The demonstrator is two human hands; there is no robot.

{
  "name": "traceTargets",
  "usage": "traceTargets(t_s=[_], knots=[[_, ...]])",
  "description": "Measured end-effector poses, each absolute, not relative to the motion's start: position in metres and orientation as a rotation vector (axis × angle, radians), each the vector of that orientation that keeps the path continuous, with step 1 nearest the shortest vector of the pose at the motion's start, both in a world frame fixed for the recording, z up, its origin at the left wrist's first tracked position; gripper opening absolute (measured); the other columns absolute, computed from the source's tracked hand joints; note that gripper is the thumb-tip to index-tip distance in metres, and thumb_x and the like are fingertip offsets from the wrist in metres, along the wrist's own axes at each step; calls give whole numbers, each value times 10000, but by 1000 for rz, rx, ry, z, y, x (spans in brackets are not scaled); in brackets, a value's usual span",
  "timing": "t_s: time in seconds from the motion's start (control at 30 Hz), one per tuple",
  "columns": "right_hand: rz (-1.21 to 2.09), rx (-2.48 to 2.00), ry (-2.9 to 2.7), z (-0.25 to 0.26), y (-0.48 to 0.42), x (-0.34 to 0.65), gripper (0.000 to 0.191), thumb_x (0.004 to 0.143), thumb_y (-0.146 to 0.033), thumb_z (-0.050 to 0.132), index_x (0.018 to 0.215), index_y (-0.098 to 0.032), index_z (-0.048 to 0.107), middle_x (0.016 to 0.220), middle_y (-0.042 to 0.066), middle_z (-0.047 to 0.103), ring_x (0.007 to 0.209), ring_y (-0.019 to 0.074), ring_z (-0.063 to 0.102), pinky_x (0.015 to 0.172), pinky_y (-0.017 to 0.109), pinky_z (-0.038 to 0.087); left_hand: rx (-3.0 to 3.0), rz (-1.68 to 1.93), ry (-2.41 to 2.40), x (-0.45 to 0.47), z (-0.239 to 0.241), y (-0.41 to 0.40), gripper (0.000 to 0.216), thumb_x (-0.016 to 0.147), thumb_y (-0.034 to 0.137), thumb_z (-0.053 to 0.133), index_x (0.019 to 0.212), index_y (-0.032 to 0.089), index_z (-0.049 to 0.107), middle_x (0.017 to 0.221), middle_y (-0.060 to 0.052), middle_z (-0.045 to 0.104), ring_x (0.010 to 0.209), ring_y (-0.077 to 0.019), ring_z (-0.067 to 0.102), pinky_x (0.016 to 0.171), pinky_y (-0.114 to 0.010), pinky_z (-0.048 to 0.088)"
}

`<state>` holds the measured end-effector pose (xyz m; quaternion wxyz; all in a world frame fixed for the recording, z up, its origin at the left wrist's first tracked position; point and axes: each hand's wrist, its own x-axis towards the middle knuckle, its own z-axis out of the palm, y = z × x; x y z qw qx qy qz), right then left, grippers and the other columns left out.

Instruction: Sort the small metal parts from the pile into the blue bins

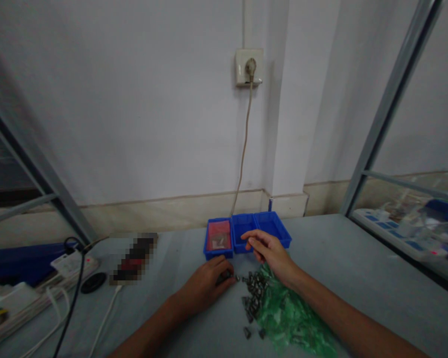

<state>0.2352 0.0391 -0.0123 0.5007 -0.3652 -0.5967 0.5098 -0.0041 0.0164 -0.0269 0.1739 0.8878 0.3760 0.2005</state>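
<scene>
My left hand [211, 278] rests on the table with its fingers curled around small metal parts [224, 277], mostly hidden by the fingers. Just off its fingertips lies another small metal piece [237, 278]. My right hand [271, 251] hovers at the front of the blue divided bin [263, 226], fingers bent in a loose pinch; whatever is between them is too small to make out. Below it, a pile of small grey metal parts [254, 288] spills beside a crumpled green plastic bag [291, 318]. Two loose metal parts [247, 332] lie nearer me.
A blue bin [206, 243] with a pink sheet and a small clear packet stands left of the divided bin. Further left are a pixelated object [136, 258], a black round disc [93, 282], cables and a power strip [41, 303]. A plugged socket [249, 67] is on the wall.
</scene>
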Motion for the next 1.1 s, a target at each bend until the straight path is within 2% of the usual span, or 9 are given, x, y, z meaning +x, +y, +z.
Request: traceTargets(t_s=[0.13, 0.27, 0.57, 0.73, 0.93, 1.1], knots=[[1364, -828, -1276, -12, 40, 235, 317, 912, -483, 654, 1045, -204, 723, 724, -9, 573, 492, 76, 386, 453, 232, 234, 2529, 551, 1067, -5, -27, 16, 111, 999, 325, 585, 1033, 222, 612, 964, -15, 584, 882, -180, 573, 775, -278, 445], [1420, -782, -1164, -13, 42, 234, 314, 870, -472, 706, 1006, -190, 718, 674, -22, 541, 480, 71, 351, 443, 226, 220, 2536, 548, 1064, -5, -28, 15, 103, 999, 321, 586, 1036, 228, 609, 970, -10, 585, 882, -177, 574, 779, -279, 443], [1475, -762, -1107, -11, 39, 234, 275, 865, -409, 712, 1048, -204, 716, 737, 2, 612, 496, 83, 431, 456, 230, 272, 2540, 538, 1069, -4, -24, 14, 124, 1003, 340, 576, 1048, 231, 611, 964, -13, 593, 890, -182, 575, 783, -284, 449], [1389, -781, -1161, -7, 37, 233, 345, 852, -434, 732, 1124, -225, 699, 836, 24, 668, 548, 100, 471, 470, 230, 306, 2540, 551, 1058, -5, -24, 14, 144, 1009, 356, 561, 1044, 226, 611, 971, -21, 593, 894, -185, 575, 788, -288, 455], [1400, -787, -1134, -6, 37, 232, 351, 738, -404, 843, 989, -225, 675, 735, -28, 583, 561, 103, 449, 477, 220, 316, 2546, 550, 1053, -5, -26, 15, 164, 1011, 375, 558, 1053, 225, 610, 970, -26, 593, 907, -195, 570, 788, -293, 454], [1482, -759, -1141, -6, 35, 232, 333, 782, -439, 816, 966, -203, 672, 823, 14, 641, 572, 96, 455, 486, 223, 305, 2542, 561, 1054, -5, -27, 15, 161, 1014, 368, 556, 1051, 221, 609, 951, -24, 590, 874, -186, 563, 773, -284, 443]])
